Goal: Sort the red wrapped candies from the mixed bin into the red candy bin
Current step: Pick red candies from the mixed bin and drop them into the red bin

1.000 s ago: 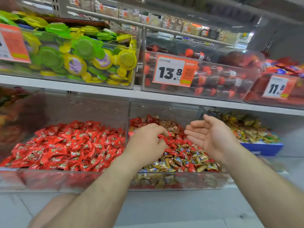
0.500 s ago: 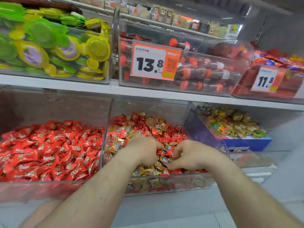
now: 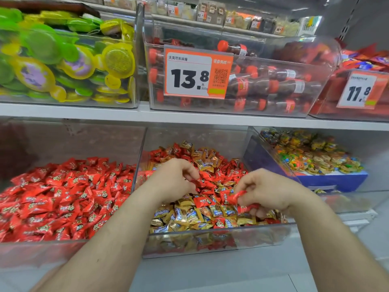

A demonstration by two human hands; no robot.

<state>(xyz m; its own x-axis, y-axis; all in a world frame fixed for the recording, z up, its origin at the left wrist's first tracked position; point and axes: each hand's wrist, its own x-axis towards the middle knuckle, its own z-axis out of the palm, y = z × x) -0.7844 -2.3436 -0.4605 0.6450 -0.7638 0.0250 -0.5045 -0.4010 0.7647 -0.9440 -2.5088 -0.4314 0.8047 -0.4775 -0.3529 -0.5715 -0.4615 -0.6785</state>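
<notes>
both hands were in the mixed bin [image 3: 210, 239], the right hand [image 3: 265, 191] with its fingers [image 3: 245, 200] pinching red candies [image 3: 236, 196], the left hand [image 3: 174, 179] curled on another, and gold pieces risked riding along.

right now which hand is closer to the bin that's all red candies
Left. The left hand is in the mixed bin near the wall shared with the red candy bin; the right hand is farther right.

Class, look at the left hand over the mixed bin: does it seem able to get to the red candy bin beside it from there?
Probably yes. The left hand is just right of the clear wall dividing the mixed bin from the open-topped red candy bin. Nothing lies between.
</notes>
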